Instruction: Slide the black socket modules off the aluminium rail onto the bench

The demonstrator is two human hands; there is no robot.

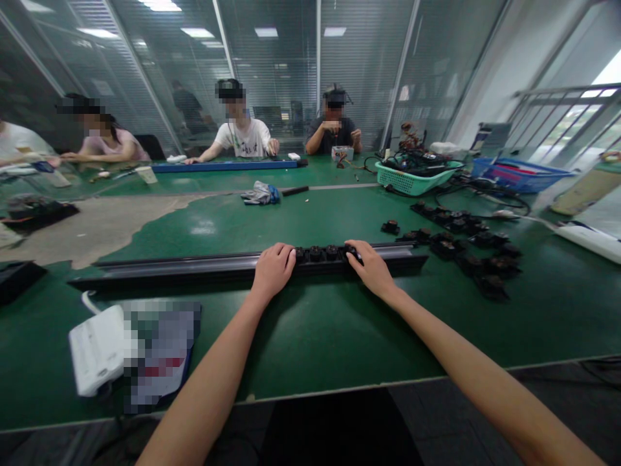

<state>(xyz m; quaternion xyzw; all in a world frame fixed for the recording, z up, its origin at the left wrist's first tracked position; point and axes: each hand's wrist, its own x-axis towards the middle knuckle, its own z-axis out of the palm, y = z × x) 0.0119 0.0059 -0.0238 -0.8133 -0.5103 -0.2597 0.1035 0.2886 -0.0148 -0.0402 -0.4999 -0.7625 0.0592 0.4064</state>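
A long black rail (169, 279) with a pale inner channel lies lengthwise across the green table in front of me. Several small black modules with round tops (315, 253) sit in a row in its channel, between my hands. My left hand (273, 270) is closed over the rail at the row's left end, its thumb against the leftmost module. At the right end, my right hand (371, 266) pinches a black module mostly hidden by the fingers. More loose black modules (449, 246) lie scattered on the table to the right of the rail.
A white box-shaped device (99, 349) with a cable lies at front left beside a blurred packet (165, 353). Grey gloves (261, 193) rest farther back. A green basket (412, 180) and a blue basket (521, 176) stand back right. Several people sit across the table.
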